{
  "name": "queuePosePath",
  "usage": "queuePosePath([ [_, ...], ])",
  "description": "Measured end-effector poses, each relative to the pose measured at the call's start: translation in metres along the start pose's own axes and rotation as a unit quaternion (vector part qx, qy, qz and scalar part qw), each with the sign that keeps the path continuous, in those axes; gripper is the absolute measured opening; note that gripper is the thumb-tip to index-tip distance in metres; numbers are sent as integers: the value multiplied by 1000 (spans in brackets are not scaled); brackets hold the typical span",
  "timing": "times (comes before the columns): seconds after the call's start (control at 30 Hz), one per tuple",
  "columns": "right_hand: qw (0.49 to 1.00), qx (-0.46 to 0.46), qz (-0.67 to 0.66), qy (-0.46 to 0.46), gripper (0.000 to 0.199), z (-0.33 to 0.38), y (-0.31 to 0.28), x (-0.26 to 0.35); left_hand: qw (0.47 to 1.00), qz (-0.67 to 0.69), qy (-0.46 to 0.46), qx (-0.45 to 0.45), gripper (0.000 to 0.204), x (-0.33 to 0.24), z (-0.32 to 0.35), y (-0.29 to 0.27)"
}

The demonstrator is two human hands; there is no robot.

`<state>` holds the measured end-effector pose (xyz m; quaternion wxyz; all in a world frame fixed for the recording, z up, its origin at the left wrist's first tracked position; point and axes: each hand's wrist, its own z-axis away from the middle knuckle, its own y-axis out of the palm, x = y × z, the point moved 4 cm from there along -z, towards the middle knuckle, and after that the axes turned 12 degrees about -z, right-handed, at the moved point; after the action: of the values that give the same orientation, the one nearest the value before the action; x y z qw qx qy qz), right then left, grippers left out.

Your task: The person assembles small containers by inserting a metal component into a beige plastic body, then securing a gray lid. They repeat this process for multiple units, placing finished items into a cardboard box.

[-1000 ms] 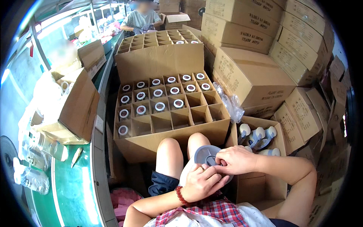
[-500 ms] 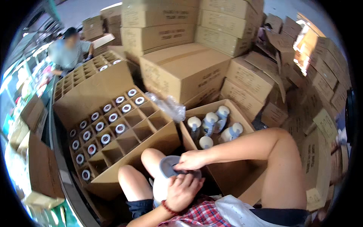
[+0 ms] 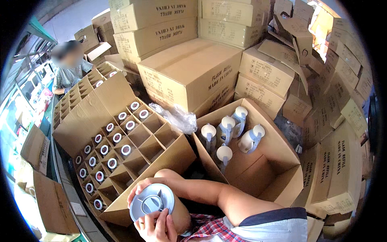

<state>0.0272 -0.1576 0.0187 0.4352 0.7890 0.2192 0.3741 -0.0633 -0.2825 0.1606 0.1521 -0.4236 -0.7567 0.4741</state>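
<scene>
Head view, only one to go on: compared to a second ago the camera has swung round to the right, so the divided carton (image 3: pixel 121 141) that sat dead ahead is now off to the left and the open box of jugs (image 3: pixel 258 169) has come into the middle. The hands haven't gone anywhere though, same round grey-blue base (image 3: pixel 152 201) sitting low in the frame right over the knee. Right hand (image 3: pixel 139 189) is curled over its upper left rim, left hand (image 3: pixel 155 226) is clamped on the bottom edge from below with a ring on one finger, so both are grasping that same piece and it's turned face-up at the camera now. My read is the fitting work is ongoing, nothing's been put down. Around it: the divided carton has its left cells filled with glass refills showing white-ringed tops, the right cells empty. Crumpled plastic wrap (image 3: pixel 177 117) lies between the two boxes. Stacked sealed cartons (image 3: pixel 189 68) wall off the back and right side, pretty cramped. Another person in a striped shirt (image 3: pixel 68 72) stands far left.
</scene>
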Motion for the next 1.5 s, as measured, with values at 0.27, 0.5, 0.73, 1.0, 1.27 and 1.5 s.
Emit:
queuePosePath([
  [0.27, 992, 7, -37, -119, 60, 36, -15, 11, 997, 1, 52, 62, 18, -9, -38, 29],
  [0.5, 842, -273, 415, -208, 39, 101, 61, 32, 868, 453, 166, 121, 40, 107, -6, 60],
  [0.73, 605, -290, 697, -254, 30, 79, 94, 21, 830, 538, 145, -13, 24, 112, -2, 63],
  [1.0, 867, -322, 359, -128, 57, 91, 60, 33, 900, 425, 82, 48, 11, 101, -15, 24],
  [1.27, 994, -105, -23, -37, 59, 19, 30, 21, 996, 66, -28, 48, 28, 23, -7, 10],
  [1.5, 832, -228, 495, -99, 48, 58, 62, 30, 917, 386, 90, 35, 21, 101, 6, 23],
])
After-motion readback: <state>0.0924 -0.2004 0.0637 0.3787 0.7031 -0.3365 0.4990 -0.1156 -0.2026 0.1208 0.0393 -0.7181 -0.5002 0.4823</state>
